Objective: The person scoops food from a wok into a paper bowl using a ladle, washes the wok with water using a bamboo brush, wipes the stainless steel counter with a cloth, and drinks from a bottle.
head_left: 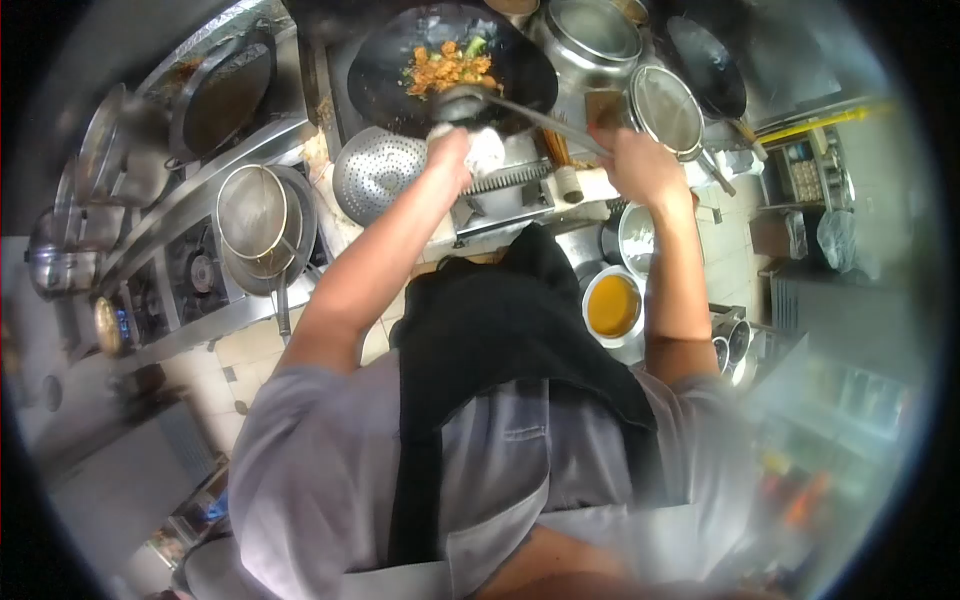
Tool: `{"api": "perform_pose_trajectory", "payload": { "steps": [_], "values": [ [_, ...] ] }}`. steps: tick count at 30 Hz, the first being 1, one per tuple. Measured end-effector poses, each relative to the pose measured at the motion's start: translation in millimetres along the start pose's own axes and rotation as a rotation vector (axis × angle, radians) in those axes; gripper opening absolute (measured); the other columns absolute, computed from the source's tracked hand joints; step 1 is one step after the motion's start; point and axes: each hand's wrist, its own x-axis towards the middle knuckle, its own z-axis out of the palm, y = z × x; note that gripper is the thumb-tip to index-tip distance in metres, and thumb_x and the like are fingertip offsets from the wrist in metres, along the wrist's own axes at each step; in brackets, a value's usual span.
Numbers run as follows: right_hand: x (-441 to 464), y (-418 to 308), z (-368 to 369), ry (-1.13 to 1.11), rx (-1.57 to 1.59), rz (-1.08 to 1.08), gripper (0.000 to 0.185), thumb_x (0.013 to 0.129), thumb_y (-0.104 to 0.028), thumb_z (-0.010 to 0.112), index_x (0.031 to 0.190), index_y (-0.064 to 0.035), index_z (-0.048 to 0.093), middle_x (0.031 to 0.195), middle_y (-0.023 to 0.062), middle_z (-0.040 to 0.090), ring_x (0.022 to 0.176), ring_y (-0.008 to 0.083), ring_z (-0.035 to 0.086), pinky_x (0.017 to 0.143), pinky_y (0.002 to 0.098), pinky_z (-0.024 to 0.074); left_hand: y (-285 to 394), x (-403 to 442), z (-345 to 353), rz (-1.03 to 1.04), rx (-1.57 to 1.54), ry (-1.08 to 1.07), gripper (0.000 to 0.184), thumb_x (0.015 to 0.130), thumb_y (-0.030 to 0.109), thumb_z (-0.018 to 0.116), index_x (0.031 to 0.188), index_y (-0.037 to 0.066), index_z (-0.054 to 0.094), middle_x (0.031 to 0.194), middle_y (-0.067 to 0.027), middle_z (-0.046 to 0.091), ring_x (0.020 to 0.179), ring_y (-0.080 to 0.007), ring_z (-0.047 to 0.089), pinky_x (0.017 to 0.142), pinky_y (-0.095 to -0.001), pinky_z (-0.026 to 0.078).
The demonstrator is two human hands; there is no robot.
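Ladle in the wok, both hands at its near side

Orange-brown food with green pieces (450,70) sits in the black wok (527,70), at the back of the worktop (598,185). Dark wall shows around the food, widest toward the right rim. The ladle (461,101) has its bowl inside the near rim, just beside the food; whether they touch I cannot tell.

The right hand (645,168) is closed around the ladle's handle, out beyond the wok's right side. The left hand (450,155) grips a white cloth (487,152) at the near rim.

Room is tight on both sides. A perforated strainer (380,175) lies at the worktop's front left, near the left forearm; a bundle of thin sticks (557,150) stands between the hands. A steel pot (590,45) and a mesh sieve (668,108) crowd the right side.

Nearer the body, a bowl of orange-brown liquid (613,305) sits right of the black apron (520,320). Leftward, past a strip of tiled floor (250,345), runs a stove (203,272).
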Motion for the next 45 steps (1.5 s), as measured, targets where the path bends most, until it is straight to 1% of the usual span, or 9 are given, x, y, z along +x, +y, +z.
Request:
{"api": "perform_pose_trajectory", "payload": {
  "steps": [2, 3, 9, 15, 21, 29, 35, 36, 45],
  "values": [
    [35.1, -10.8, 4.8, -0.055, 0.037, 0.090, 0.033, 0.092, -0.015, 0.053, 0.120, -0.0117, 0.071, 0.116, 0.0209, 0.071, 0.111, 0.0380, 0.068, 0.096, 0.0495, 0.0533, 6.1, 29.3, -0.2, -0.099, 0.016, 0.104, 0.026, 0.095, 0.009, 0.050, 0.114, -0.008, 0.056, 0.099, -0.0191, 0.066, 0.080, -0.0362, 0.072, 0.067, -0.0555, 0.061],
    [93.1, -16.5, -12.0, 0.204, 0.064, 0.050, 0.036, 0.091, -0.012, 0.052, 0.124, -0.0128, 0.069, 0.116, 0.0231, 0.070, 0.110, 0.0384, 0.068, 0.094, 0.0492, 0.0548, 71.2, 74.3, 52.3, 0.097, 0.026, -0.043, 0.029, 0.096, 0.012, 0.053, 0.116, -0.009, 0.056, 0.098, -0.0177, 0.066, 0.079, -0.0345, 0.071, 0.070, -0.0525, 0.061],
    [116.6, -23.8, 21.3, 0.450, 0.139, 0.138, 0.039, 0.097, -0.022, 0.054, 0.135, -0.0178, 0.060, 0.104, 0.0236, 0.072, 0.100, 0.0405, 0.071, 0.086, 0.0513, 0.0568, 10.5, 63.3, -2.6, 0.377, 0.265, 0.007, 0.040, 0.094, 0.008, 0.060, 0.132, -0.003, 0.053, 0.115, -0.0151, 0.065, 0.099, -0.0275, 0.068, 0.083, -0.0426, 0.058],
    [51.6, 2.0, -10.6, 0.371, 0.029, 0.147, 0.042, 0.089, -0.012, 0.055, 0.129, -0.0188, 0.067, 0.109, 0.0259, 0.071, 0.102, 0.0399, 0.071, 0.089, 0.0505, 0.0564, 81.4, 76.9, 66.7, 0.054, 0.139, -0.034, 0.028, 0.106, 0.021, 0.043, 0.120, -0.001, 0.052, 0.109, -0.0183, 0.067, 0.092, -0.0358, 0.072, 0.081, -0.0536, 0.061],
    [96.4, -8.1, -24.3, 0.205, 0.025, 0.072, 0.032, 0.093, -0.013, 0.049, 0.116, -0.0113, 0.070, 0.110, 0.0221, 0.072, 0.104, 0.0409, 0.070, 0.090, 0.0486, 0.0569, 90.6, 84.6, 71.9, 0.094, 0.090, -0.064, 0.023, 0.098, 0.009, 0.046, 0.115, -0.003, 0.055, 0.100, -0.0193, 0.067, 0.082, -0.0365, 0.073, 0.069, -0.0530, 0.062],
    [95.2, -20.8, 19.5, 0.425, 0.197, 0.141, 0.029, 0.099, -0.021, 0.053, 0.124, -0.0147, 0.066, 0.107, 0.0235, 0.072, 0.100, 0.0409, 0.071, 0.086, 0.0511, 0.0564, 30.8, 60.9, 18.5, 0.367, 0.258, 0.040, 0.022, 0.100, 0.013, 0.052, 0.114, -0.003, 0.057, 0.105, -0.0164, 0.068, 0.089, -0.0297, 0.072, 0.081, -0.0489, 0.059],
    [21.1, -22.3, -21.2, 0.313, 0.084, 0.131, 0.033, 0.093, -0.018, 0.059, 0.125, -0.0167, 0.068, 0.104, 0.0235, 0.072, 0.101, 0.0405, 0.070, 0.088, 0.0503, 0.0556, 81.6, 92.1, 57.2, 0.025, 0.156, -0.088, 0.026, 0.104, 0.017, 0.038, 0.118, 0.000, 0.051, 0.109, -0.0192, 0.066, 0.094, -0.0357, 0.071, 0.078, -0.0551, 0.062],
    [18.2, -20.9, -23.4, 0.325, 0.081, 0.104, 0.032, 0.090, -0.012, 0.058, 0.120, -0.0128, 0.070, 0.105, 0.0238, 0.072, 0.101, 0.0412, 0.070, 0.088, 0.0508, 0.0555, 77.5, 84.0, 54.6, 0.071, 0.067, -0.112, 0.022, 0.098, 0.006, 0.045, 0.117, -0.004, 0.052, 0.103, -0.0202, 0.066, 0.084, -0.0366, 0.072, 0.066, -0.0546, 0.062],
    [125.8, -33.7, 29.4, 0.401, 0.211, 0.196, 0.030, 0.094, -0.014, 0.052, 0.117, -0.0054, 0.070, 0.107, 0.0271, 0.071, 0.101, 0.0421, 0.070, 0.088, 0.0506, 0.0565, 36.6, 84.3, 15.8, 0.194, 0.185, 0.032, 0.028, 0.095, 0.009, 0.058, 0.122, 0.002, 0.057, 0.113, -0.0135, 0.065, 0.093, -0.0266, 0.070, 0.080, -0.0460, 0.060]
  ]
}}
